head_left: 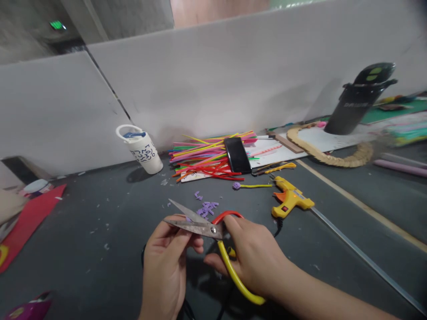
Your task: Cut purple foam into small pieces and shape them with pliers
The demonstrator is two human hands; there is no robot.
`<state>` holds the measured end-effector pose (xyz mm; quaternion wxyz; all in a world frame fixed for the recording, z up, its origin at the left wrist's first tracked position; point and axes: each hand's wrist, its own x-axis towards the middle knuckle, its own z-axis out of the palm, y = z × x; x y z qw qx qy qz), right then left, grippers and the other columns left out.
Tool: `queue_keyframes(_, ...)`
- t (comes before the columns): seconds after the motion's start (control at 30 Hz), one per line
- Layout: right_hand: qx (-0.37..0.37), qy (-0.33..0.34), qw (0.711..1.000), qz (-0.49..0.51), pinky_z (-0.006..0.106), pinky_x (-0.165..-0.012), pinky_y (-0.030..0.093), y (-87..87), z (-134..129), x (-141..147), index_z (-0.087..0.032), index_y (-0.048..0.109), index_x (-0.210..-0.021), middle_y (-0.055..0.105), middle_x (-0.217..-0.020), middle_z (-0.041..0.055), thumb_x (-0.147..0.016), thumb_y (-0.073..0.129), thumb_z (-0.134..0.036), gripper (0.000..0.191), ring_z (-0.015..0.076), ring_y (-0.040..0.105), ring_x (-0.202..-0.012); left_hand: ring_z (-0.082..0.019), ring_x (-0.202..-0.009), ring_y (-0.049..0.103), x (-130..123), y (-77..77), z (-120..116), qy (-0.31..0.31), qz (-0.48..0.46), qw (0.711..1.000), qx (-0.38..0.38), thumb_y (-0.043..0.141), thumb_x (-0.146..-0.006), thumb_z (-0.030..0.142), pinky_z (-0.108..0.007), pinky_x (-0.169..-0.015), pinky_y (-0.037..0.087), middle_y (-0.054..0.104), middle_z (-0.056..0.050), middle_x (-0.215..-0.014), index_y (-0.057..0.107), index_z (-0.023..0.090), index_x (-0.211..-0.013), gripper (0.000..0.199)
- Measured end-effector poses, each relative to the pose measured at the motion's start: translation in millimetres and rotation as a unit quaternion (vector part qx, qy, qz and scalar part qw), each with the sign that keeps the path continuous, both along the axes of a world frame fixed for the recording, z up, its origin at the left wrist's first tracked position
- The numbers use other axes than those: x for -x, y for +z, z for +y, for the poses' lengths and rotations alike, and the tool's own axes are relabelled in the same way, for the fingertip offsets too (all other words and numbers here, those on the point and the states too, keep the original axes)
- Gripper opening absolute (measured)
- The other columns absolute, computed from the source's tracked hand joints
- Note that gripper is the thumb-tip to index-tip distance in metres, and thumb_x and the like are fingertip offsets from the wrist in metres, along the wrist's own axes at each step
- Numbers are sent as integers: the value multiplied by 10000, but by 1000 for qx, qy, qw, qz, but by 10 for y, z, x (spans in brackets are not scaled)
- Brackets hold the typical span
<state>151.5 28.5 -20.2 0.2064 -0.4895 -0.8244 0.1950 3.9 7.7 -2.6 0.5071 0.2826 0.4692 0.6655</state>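
Note:
My right hand (253, 251) grips a pair of scissors (204, 226) with one red and one yellow handle. Their blades are spread apart and point left. The fingers of my left hand (170, 262) are pinched together right at the lower blade; whatever they hold is hidden. Just behind the blades lies a small heap of cut purple pieces (207, 209) on the dark table (100, 266). Farther back, a yellow stem with a purple ball (236, 186) at its end reaches toward the glue gun (289, 198), which is yellow with an orange trigger.
Colourful pipe-cleaner-like sticks (200, 153) lie by the wall, with a black phone (238, 155) on them. A white cup (145, 153) stands left of these. At the right are a curved tan braided band (353, 158) and a black tumbler (355, 106). Red material (33, 222) lies far left.

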Motion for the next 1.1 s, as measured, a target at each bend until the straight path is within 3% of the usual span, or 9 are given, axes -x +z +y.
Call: queue_keyframes(1.1, -31, -8, 998, -55, 272, -495, 266, -97, -11, 34, -195, 467, -799, 616, -662, 39, -779, 477, -615, 421, 223, 591, -584, -61, -477, 559, -2, -36, 2, -4, 15, 1000, -23, 712, -674, 172, -136, -469, 478, 640, 42, -581, 681, 181, -688, 35)
